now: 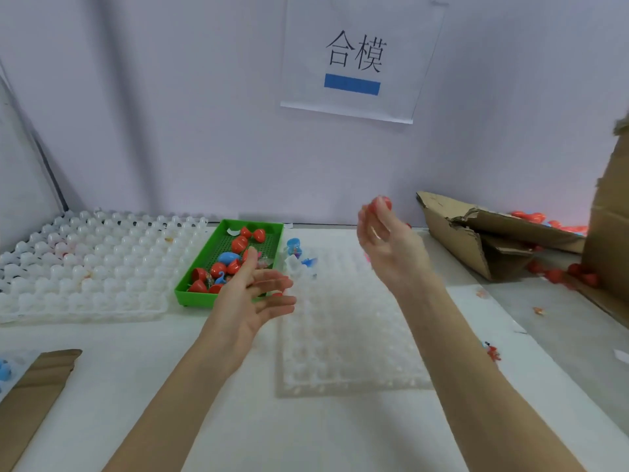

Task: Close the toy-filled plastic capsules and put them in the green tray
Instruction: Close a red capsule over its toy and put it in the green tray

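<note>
The right hand (381,240) was raised right of the frame's centre, its fingertips pinching a red capsule (382,203) in the air above the table, well apart from the green tray (190,294); blur hid whether the capsule was fully closed. The left hand (253,294) hovered at centre-left, over the tray's near right corner, fingers straight and spread, holding nothing.

The green tray sat left of centre and held a heap of red capsules (238,243) and 1 blue capsule (227,257). To its left, at the frame's left edge, lay a white moulded tray (85,267) of rounded bumps. A clear moulded tray (340,335) lay in the lower centre, with blue and white pieces (296,253) at its far left corner. Torn cardboard (476,233) lay at the right, red capsule halves (561,274) scattered around it. A paper sign (354,56) hung on the wall at upper centre.
</note>
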